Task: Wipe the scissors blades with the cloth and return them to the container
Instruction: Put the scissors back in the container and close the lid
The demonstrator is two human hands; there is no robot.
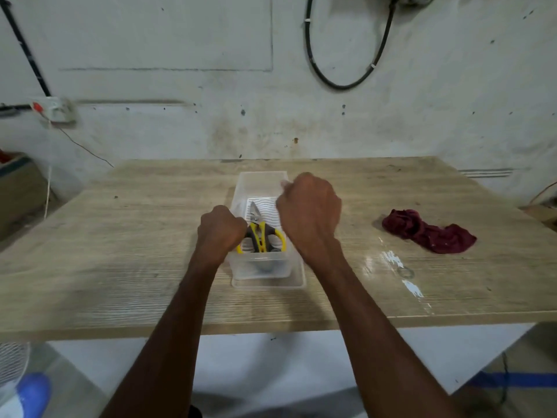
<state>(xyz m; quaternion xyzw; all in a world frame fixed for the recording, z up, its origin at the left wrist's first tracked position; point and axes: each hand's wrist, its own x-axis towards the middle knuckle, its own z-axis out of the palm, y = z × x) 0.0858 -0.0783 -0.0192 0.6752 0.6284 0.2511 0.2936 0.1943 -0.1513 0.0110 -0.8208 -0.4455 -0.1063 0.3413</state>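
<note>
The scissors [261, 233] have yellow and dark handles and lie in the clear plastic container [265, 268] at the table's middle, blades pointing away from me. My left hand [221, 229] is curled over the container's left rim, next to the scissors' handles. My right hand [307, 212] hovers over the container's right side as a blurred fist, with nothing visible in it. The dark red cloth [428, 230] lies crumpled on the table to the right, apart from both hands.
The wooden table [120, 251] ends close in front of me. A glossy wet-looking patch [398, 267] lies right of the container. A wall with a hanging black cable [340, 82] stands behind. A box [18, 188] sits at far left.
</note>
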